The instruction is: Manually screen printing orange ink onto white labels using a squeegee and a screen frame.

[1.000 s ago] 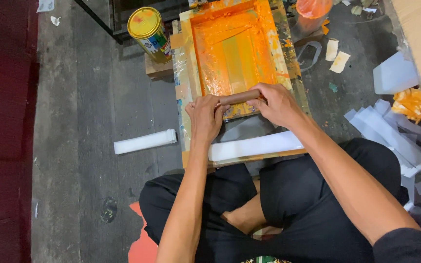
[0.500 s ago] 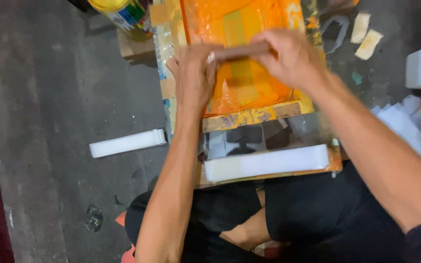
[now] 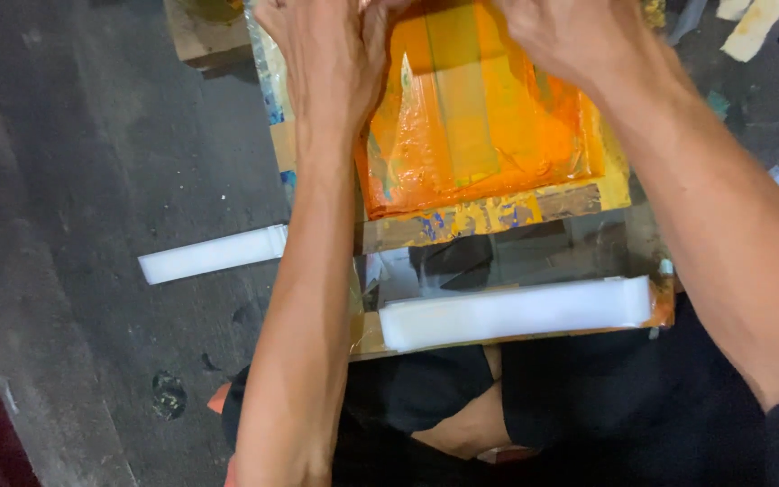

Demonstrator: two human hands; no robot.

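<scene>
On glossy orange screen, hands.

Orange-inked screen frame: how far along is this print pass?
Done: orange ink is spread over the orange-inked screen frame. In hand: left hand and right hand press at its far end; what they hold is cut off. Left: the white plastic stack lies untouched.

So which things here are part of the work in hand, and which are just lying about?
In use:
left hand
right hand
orange-inked printing screen
white stack at the near edge

Lying about:
white strip on the floor
pale scraps
wooden block
</scene>
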